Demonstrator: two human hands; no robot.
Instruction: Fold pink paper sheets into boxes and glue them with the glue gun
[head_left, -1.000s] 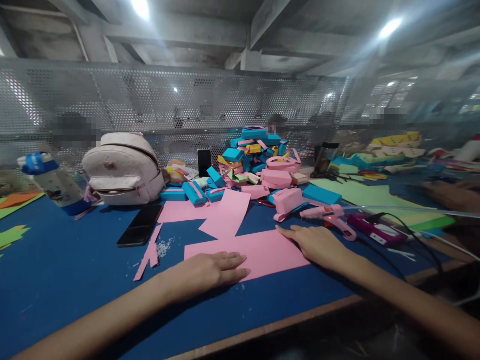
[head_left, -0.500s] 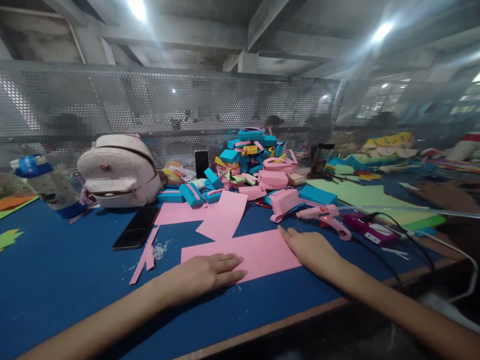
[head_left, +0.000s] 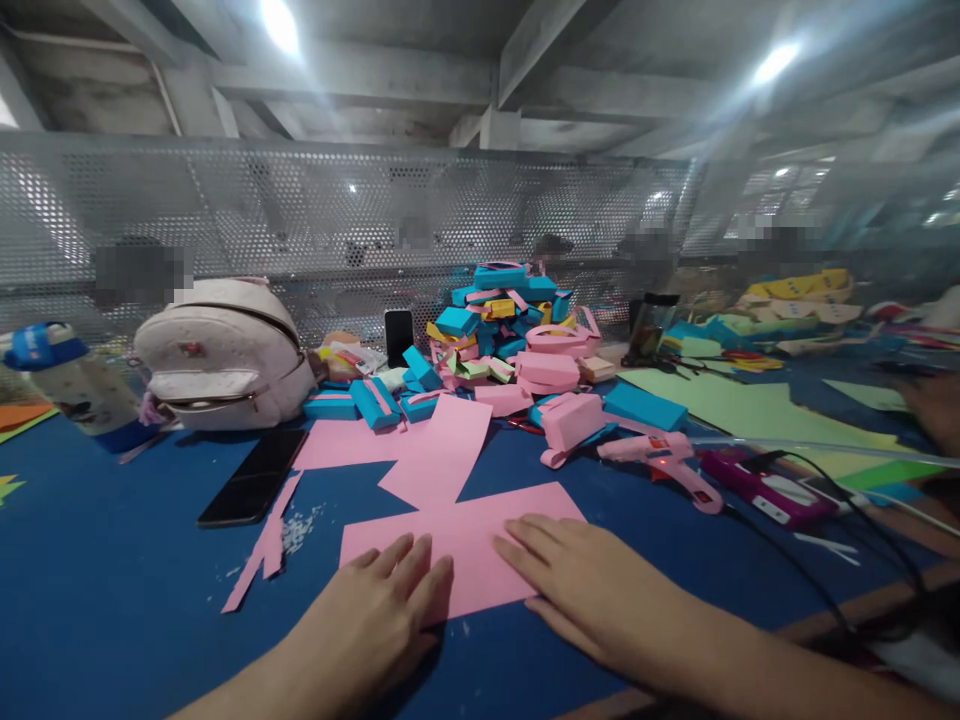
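A pink sheet of paper (head_left: 465, 530) lies flat on the blue tabletop (head_left: 120, 590) in front of me. My left hand (head_left: 375, 610) rests over its lower left part, fingers stretched out and slightly apart. On the right side of the same sheet lies my right hand (head_left: 585, 580), its fingers extended and the thumb near the lower edge. Neither hand grips anything. Just behind, another pink paper piece (head_left: 442, 445) touches or overlaps the sheet's far edge. Thin pink paper strips (head_left: 262, 550) lie to the left, beside small white crumbs (head_left: 300, 525).
A black phone (head_left: 255, 478), white backpack (head_left: 225, 350) and bottle (head_left: 82, 385) stand or lie at left. Blue and pink paper boxes (head_left: 502, 300) are heaped at the back. A pink glue gun (head_left: 667, 460) with a cord and a purple power strip (head_left: 765, 488) lie right.
My right hand has moved left from the sheet's right edge onto its surface. My left hand has come nearer to me, fingers now pointing more forward. The camera view has shifted slightly.
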